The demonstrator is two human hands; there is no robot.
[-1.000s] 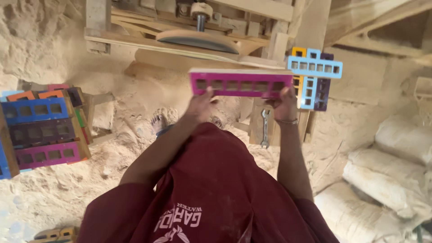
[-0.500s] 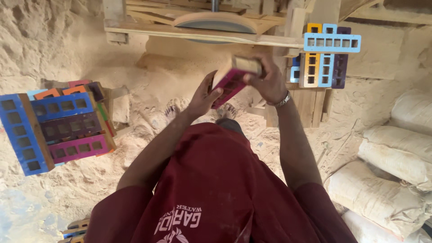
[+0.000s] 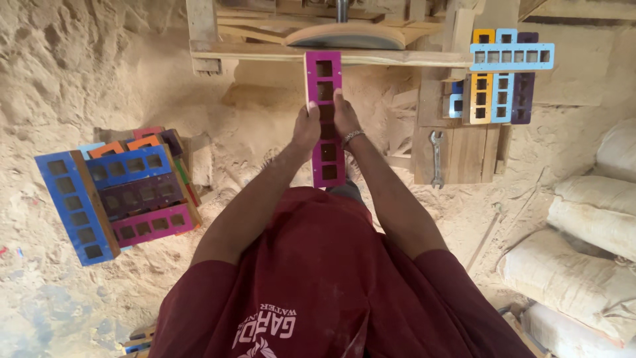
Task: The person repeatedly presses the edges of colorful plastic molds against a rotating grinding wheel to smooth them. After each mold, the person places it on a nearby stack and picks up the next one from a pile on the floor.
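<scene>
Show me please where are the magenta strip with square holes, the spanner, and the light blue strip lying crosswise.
magenta strip (image 3: 324, 79), head view: upper part, between two holes.
spanner (image 3: 437, 159), head view: middle of its shaft.
light blue strip (image 3: 511, 57), head view: middle of the crosswise bar.

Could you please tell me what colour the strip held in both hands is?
Magenta pink; the strip with square holes shows best in the head view.

Pile of flat colourful strips with square holes (image 3: 122, 192) on sandy ground (image 3: 79, 79), left. More colourful holed strips (image 3: 501, 76) stacked crosswise on wooden plank stand (image 3: 457, 156), right. Grey metal spanner (image 3: 436, 158) lying on stand. Pale stuffed sacks (image 3: 586, 225) far right. Round grey disc (image 3: 344, 34) on wooden frame above.
</scene>
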